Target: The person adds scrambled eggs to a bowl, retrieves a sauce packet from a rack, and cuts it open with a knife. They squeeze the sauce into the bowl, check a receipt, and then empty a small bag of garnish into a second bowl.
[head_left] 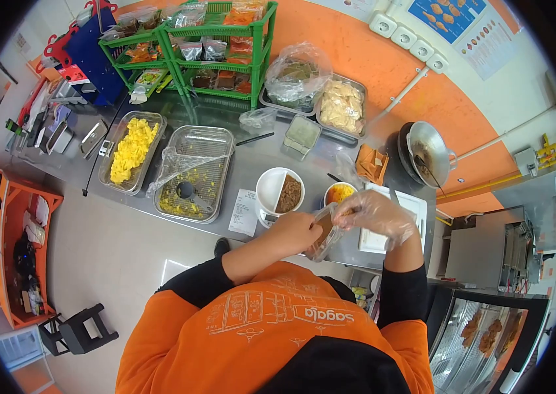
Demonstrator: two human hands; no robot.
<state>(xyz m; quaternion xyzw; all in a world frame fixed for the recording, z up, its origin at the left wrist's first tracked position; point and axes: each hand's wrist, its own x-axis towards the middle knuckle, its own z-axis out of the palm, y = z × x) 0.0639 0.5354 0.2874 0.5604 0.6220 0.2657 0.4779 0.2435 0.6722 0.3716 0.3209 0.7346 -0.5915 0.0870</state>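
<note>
My left hand [296,231], bare, is closed around a clear plastic container [323,238] with something brown inside, just past the table's front edge. Over the container's right side, my right hand [378,215] wears a clear plastic glove; its fingers are pinched together, and what they hold is too small to make out. Behind my left hand, a white divided bowl [270,189] stands on a white scale [265,219], with brown minced food [289,195] in its right half. A small bowl of yellow and orange food [339,192] sits behind my right hand.
A receipt [244,211] lies left of the scale. Farther left are a mostly bare tray [219,141] and a tray of yellow food [134,150]. A white board [416,209] with a knife lies right; a wok [430,148] stands behind it. Green racks [256,65] stand at the back.
</note>
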